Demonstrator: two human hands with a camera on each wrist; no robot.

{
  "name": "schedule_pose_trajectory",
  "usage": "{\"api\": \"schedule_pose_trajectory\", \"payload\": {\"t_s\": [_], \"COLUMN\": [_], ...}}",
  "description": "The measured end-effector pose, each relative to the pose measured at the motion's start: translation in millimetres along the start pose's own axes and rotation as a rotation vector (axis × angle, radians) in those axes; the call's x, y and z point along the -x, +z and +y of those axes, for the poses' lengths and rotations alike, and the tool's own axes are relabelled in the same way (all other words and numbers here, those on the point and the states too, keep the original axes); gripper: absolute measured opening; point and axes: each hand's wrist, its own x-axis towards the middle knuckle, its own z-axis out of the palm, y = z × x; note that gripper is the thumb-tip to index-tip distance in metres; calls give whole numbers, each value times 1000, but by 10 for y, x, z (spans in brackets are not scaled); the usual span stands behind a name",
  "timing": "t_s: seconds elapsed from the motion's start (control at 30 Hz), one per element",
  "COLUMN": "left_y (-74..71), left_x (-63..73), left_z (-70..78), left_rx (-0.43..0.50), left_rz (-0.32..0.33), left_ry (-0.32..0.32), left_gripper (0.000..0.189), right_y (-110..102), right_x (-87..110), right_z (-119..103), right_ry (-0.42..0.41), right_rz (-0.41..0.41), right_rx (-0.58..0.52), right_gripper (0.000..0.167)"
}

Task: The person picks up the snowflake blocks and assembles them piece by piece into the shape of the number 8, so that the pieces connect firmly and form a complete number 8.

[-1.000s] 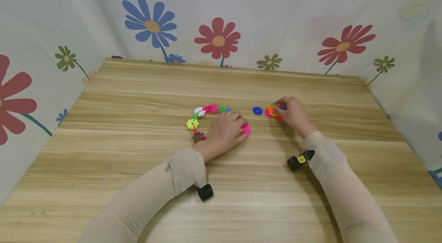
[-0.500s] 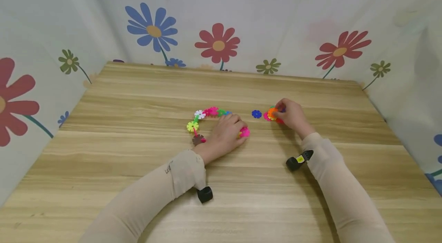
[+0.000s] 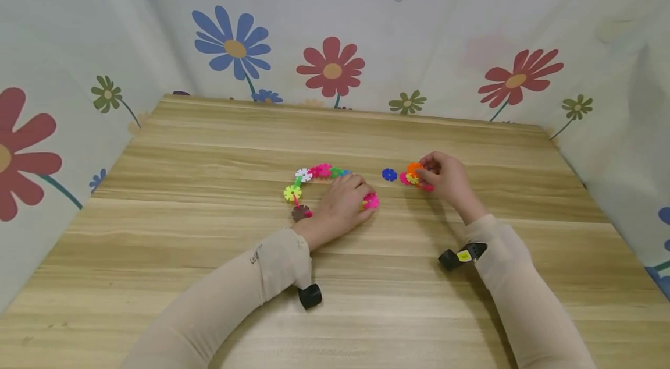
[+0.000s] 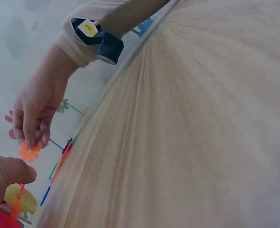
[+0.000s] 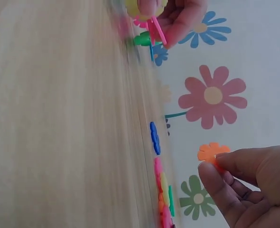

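My right hand [image 3: 447, 185] pinches an orange notched plastic disc [image 5: 211, 151] between thumb and fingertips, raised above the tabletop in the right wrist view. Below it lies a small pile of discs, with a yellow one [image 3: 412, 178] and a pink one [image 3: 405, 178] showing. My left hand [image 3: 342, 203] holds the end of a curved chain of linked discs, its thumb over a yellow disc [image 5: 147, 8]. A pink disc [image 3: 371, 201] shows beside its fingers. The chain bends round through white [image 3: 303, 174], lime [image 3: 292, 193] and brown [image 3: 300, 213] discs; the hand hides part of it.
A single blue disc [image 3: 389, 174] lies between the chain and the pile. The wooden table [image 3: 220, 148] meets a flower-printed cloth [image 3: 439, 20] at its back edge. Black cameras [image 3: 310, 296] hang from both wrists.
My right hand has lifted the orange disc off the pile, uncovering more of the yellow disc below. The left hand stays in place on the chain, and the head view has tilted slightly upward.
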Motion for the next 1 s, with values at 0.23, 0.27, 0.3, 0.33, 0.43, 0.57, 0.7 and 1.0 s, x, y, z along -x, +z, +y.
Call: {"api": "schedule_pose_trajectory", "payload": {"t_s": [0.23, 0.27, 0.3, 0.33, 0.43, 0.57, 0.7, 1.0], "left_y": [-13, -15, -17, -18, -19, -17, -14, -15], "left_x": [10, 11, 12, 12, 11, 7, 7, 6], "left_z": [-3, -2, -2, -3, -4, -5, -4, -8], "left_rx": [29, 33, 35, 35, 33, 32, 37, 35], "left_rz": [-10, -10, -11, -10, -6, 3, 14, 27], "left_ry": [-15, -15, -15, -14, -14, -12, -8, -1], "left_gripper": [33, 33, 33, 33, 32, 30, 29, 28], "right_y": [83, 103, 124, 149, 226, 319, 378, 466], "right_x": [138, 161, 187, 210, 287, 378, 450, 530], "right_z": [-76, -86, -95, -105, -129, -144, -150, -149], "right_ry": [-60, -70, -78, -89, -126, -187, -249, -439], "right_rz": [1, -6, -18, -30, -60, -72, -67, 11], "right_rx": [-80, -92, -107, -119, -151, -155, -101, 72], "right_gripper": [18, 17, 17, 16, 15, 13, 11, 6]}}
